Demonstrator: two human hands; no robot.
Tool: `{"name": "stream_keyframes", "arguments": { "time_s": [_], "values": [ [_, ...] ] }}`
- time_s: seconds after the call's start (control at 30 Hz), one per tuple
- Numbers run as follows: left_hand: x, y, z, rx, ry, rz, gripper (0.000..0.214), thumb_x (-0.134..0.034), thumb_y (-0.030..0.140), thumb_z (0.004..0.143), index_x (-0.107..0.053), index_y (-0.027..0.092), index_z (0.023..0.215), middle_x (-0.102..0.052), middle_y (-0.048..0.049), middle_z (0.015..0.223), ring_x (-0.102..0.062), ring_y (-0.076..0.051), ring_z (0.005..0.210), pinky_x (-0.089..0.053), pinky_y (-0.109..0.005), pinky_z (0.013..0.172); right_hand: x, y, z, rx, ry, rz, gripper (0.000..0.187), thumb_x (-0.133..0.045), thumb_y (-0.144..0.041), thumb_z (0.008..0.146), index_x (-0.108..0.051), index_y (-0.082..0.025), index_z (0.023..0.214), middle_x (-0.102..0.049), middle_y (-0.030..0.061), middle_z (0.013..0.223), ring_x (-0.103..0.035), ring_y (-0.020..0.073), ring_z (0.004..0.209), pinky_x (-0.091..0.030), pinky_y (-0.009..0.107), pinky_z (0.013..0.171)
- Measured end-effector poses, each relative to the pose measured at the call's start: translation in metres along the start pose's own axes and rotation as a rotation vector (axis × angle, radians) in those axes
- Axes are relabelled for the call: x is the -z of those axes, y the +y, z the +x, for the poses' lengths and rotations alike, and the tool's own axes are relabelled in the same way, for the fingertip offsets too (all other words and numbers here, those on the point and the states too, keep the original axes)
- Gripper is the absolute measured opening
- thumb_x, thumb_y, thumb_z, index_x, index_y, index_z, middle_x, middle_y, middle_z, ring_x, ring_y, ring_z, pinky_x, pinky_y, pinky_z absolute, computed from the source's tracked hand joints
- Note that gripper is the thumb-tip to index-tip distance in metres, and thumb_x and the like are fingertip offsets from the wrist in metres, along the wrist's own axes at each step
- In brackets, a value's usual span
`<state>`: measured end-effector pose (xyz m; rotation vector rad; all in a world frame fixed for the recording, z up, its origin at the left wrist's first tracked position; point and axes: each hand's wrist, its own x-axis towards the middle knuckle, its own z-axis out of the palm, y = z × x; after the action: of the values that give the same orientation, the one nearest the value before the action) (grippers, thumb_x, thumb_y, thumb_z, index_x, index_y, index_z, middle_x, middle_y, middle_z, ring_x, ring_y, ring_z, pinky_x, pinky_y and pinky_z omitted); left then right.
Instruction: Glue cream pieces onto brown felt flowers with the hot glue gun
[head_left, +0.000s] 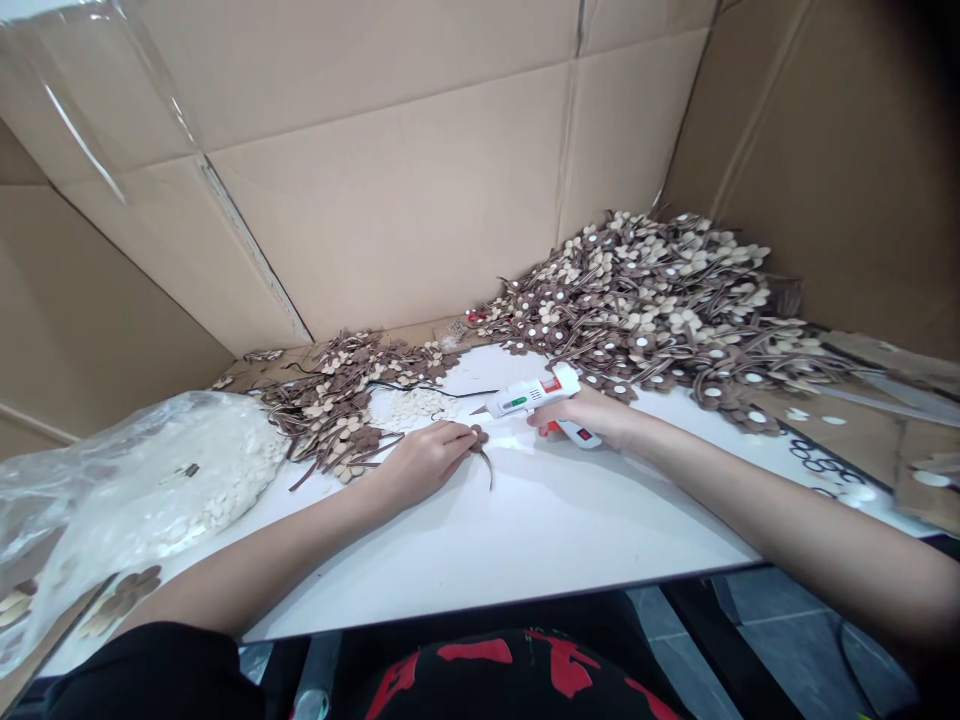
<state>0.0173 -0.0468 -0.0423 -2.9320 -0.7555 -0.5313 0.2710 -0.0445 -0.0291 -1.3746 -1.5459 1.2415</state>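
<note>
My left hand (433,458) pinches a small brown flower (480,436) with a thin strip hanging from it, just above the white tabletop (540,530). My right hand (581,412) is wrapped round a white glue gun (525,396) with orange and green parts. The gun's nozzle points left and sits close above the flower; whether it touches cannot be made out. Behind my left hand lies a scatter of small white discs (414,406). A pile of brown and cream flowers (337,400) is to the left of them.
A large heap of brown and cream flowers (637,300), many with white discs, fills the back right. A clear plastic bag of white discs (217,460) lies at the left. Cardboard walls (420,190) enclose the table. A black cord (420,386) runs behind the glue gun.
</note>
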Motion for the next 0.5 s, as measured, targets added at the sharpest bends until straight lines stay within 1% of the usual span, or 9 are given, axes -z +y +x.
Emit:
{"name": "stream_keyframes", "arguments": {
  "time_s": [0.17,0.3,0.4,0.5],
  "values": [
    [0.000,-0.003,0.002,0.078,0.029,-0.093,0.027,-0.040,0.021,0.089,-0.059,0.018,0.108,-0.061,-0.0091,0.103,-0.056,-0.018,0.097,-0.048,-0.032,0.085,0.002,-0.005,-0.002,-0.027,0.034,-0.055,0.008,-0.061,-0.026,0.057,-0.062,-0.018,0.060,-0.065,0.0025,0.067,-0.057,0.0183,0.065,-0.042,0.026,0.055],
    [0.001,-0.007,0.003,0.123,0.079,-0.158,0.023,-0.045,0.018,0.086,-0.060,0.018,0.103,-0.061,-0.0089,0.100,-0.056,-0.018,0.094,-0.047,-0.033,0.085,0.004,-0.008,-0.003,-0.008,0.046,-0.060,0.008,-0.061,-0.026,0.058,-0.061,-0.019,0.054,-0.065,0.0016,0.067,-0.058,0.0181,0.069,-0.041,0.025,0.060],
    [0.004,-0.009,0.004,0.136,0.051,-0.167,0.027,-0.049,0.018,0.082,-0.057,0.018,0.108,-0.059,-0.0090,0.104,-0.053,-0.020,0.099,-0.045,-0.034,0.086,0.004,-0.008,-0.002,0.011,0.046,-0.048,0.007,-0.061,-0.024,0.057,-0.061,-0.018,0.052,-0.066,0.0017,0.070,-0.058,0.0184,0.072,-0.042,0.025,0.062],
    [0.006,-0.011,0.006,0.147,-0.009,-0.183,0.031,-0.052,0.018,0.080,-0.054,0.019,0.111,-0.059,-0.0085,0.104,-0.053,-0.020,0.099,-0.045,-0.034,0.086,0.003,-0.004,0.000,0.020,0.040,-0.020,0.004,-0.061,-0.022,0.056,-0.062,-0.019,0.054,-0.066,0.0015,0.071,-0.058,0.0186,0.072,-0.042,0.025,0.061]
  ]
}}
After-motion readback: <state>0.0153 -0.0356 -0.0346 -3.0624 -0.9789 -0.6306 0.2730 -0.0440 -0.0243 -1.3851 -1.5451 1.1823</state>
